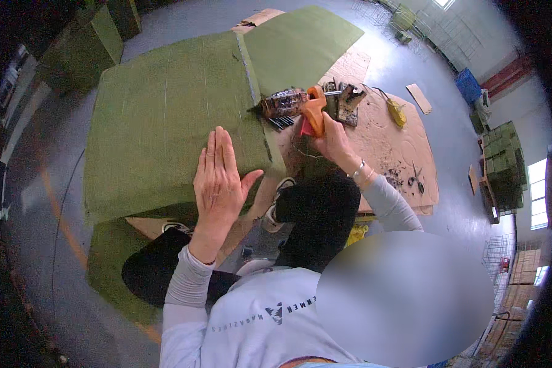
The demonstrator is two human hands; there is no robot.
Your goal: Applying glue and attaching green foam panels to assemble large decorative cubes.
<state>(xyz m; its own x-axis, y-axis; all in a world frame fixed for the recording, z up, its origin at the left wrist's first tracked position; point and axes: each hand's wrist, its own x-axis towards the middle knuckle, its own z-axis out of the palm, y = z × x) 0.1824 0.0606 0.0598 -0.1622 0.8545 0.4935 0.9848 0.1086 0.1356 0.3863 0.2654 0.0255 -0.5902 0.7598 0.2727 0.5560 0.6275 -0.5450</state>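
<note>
My right hand point(334, 142) is wrapped round the orange handle of a hot glue gun point(314, 111). Its barrel is dark and crusted, and the nozzle points left at the near-right edge of a large green panel point(165, 104). A dark line of glue runs along a strip at that edge. My left hand point(218, 175) lies flat on the panel, fingers straight and together, thumb spread out. Several black glue sticks point(281, 122) lie just under the gun's barrel. Whether the nozzle touches the panel is hard to tell.
A second green sheet point(300, 49) lies beyond. To the right, a brown board point(405, 147) carries scissors point(416, 180), dark scraps, a stained block point(348, 113) and a yellow power socket point(396, 113) with a cord. Farther off stand a blue crate point(468, 86) and stacked green pieces point(503, 159).
</note>
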